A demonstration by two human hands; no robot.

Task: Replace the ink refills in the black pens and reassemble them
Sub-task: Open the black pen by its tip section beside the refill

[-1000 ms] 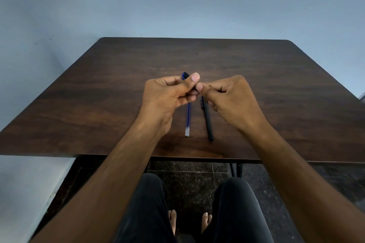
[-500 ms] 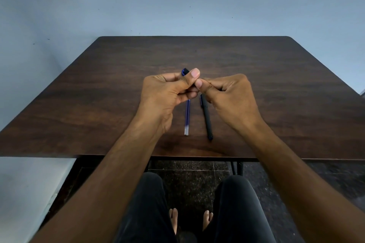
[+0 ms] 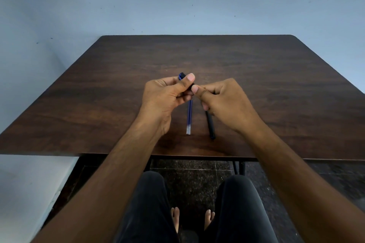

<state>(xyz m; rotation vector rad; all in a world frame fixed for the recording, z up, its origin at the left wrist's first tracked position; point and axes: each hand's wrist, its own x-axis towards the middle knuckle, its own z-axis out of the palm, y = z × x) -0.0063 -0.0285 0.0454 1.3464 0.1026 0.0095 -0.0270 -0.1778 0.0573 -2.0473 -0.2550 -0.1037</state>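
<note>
Over the middle of the dark wooden table [image 3: 276, 85], my left hand [image 3: 165, 96] and my right hand [image 3: 225, 100] meet thumb to thumb and together pinch a black pen [image 3: 181, 76]. Its dark blue-black end pokes out past my left fingers; the rest is hidden inside both fists. Two thin blue ink refills [image 3: 189, 118] lie side by side on the table under my hands, pointing toward me. To their right lies a second black pen [image 3: 210, 125], its far end covered by my right hand.
A pale blue wall stands close behind the table and along its left side. The table's front edge runs just over my knees, with a dark speckled floor and my bare feet below.
My right thumb has dropped slightly below the left thumb and the fists have shifted a little. The refills and the second pen lie where they were.
</note>
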